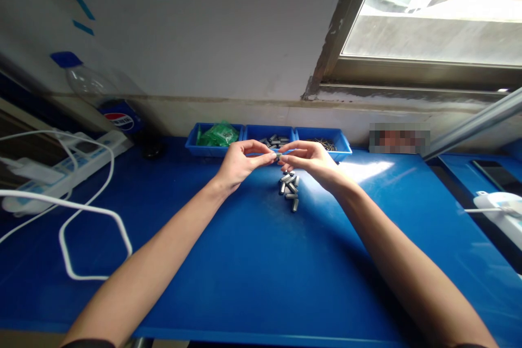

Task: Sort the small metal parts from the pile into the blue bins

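Above the smooth blue counter [228, 266], the left hand [240, 164] and right hand [314, 162] pinch 1 small greyish piece [278, 156], likely for steady control. Short silvery metal-looking cylinders [291, 187] lie loose nearby, presumably for easy reach.

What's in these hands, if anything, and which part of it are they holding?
A small piece, pinched between the left hand and right hand; it is too small and covered to tell which part each holds.
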A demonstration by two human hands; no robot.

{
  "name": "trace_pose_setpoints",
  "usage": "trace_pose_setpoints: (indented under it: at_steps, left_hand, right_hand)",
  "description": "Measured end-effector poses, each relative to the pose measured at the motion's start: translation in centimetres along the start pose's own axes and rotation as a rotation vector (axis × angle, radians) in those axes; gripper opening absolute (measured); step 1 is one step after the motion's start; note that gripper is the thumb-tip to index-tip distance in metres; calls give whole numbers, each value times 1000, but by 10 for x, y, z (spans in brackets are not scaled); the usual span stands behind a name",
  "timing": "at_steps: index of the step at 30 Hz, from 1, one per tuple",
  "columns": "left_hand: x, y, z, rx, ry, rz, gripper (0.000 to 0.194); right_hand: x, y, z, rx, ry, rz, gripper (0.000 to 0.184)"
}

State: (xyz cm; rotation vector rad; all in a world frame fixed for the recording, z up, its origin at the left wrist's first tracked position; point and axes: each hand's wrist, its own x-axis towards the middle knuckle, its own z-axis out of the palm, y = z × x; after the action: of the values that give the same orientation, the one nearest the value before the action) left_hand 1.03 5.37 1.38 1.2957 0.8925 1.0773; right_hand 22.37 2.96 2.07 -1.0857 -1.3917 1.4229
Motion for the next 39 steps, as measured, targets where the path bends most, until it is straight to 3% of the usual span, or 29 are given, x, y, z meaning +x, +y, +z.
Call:
trace_pose_setpoints:
  at_steps: [5, 9, 11, 13, 16, 19, 26, 33, 39]
  left_hand:
    - [1, -5, 1, 97, -27, 44, 33]
    - [-3, -3, 3, 419, -16, 153, 18]
    - [-6, -2, 5, 591, -115, 232, 13]
    - [-9, -3, 7, 705, -292, 336, 15]
    - [-13, -10, 11, 834, -549, 504, 31]
    - [-15, -18, 13, 956, -689, 584, 45]
    - [-12, -23, 8, 1122, -613, 602, 33]
    - [-13, -13, 5, 1174, -503, 488, 33]
    - [-15, -9, 4, 1187, -509, 381, 36]
  right_hand:
    - [1, 2, 0, 6, 48, -2, 41]
    - [4, 4, -3, -45, 193, -73, 35]
    - [6, 5, -4, -71, 255, -112, 35]
    - [7, 6, -5, -83, 279, -116, 36]
    - [7, 6, -6, -87, 279, -100, 36]
    - [7, 6, -5, -94, 277, -92, 34]
    - [7, 6, -6, -107, 269, -81, 29]
    - [5, 2, -4, -120, 253, -46, 27]
    - [6, 4, -6, -106, 250, -37, 27]
